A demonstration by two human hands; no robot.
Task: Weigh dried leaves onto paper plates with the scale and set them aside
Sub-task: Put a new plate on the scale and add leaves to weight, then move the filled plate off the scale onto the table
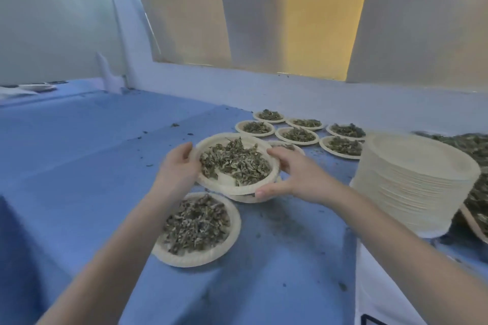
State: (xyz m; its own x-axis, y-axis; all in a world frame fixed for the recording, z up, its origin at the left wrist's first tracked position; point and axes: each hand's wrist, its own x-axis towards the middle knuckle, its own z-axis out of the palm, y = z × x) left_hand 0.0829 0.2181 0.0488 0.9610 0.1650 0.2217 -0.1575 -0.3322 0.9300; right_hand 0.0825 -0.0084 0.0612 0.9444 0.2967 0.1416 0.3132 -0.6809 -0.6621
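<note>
A filled plate (235,163) of leaves (233,159) is held by both hands above the bench (79,155), abt mid-bench. It is gripped at opposite rims: L hand (177,166) w/ fingers curled over the left rim, R hand (291,175) w/ thumb along the near rim and fingers wrapped over the far right rim. Whether it is fully lifted or resting on smth cannot be told; a second rim (244,199) is seen just beneath, poss. another plate under it.

A near plate (196,229), also filled, lies just below the held one, partly under the L wrist. Six more filled plates (297,134) are set in a cluster toward the far right side of the bench. A tall stack (414,182) of empty plates stands at the right edge, w/ a loose leaf pile (472,148) behind it. The scale is not seen in view.

Risks, as judged:
- Plate is thin paper; if squeezed or tilted, it could be buckled and leaves spilled, so the weighed amt would be lost. Crumbs are already scattered on the bench.
- If the lower rim is a stuck plate, two could be set down as one.
- The near plate could be clipped by the L forearm when the load is moved.
- The stack could be knocked by the R elbow if the plate is carried toward the cluster.
</note>
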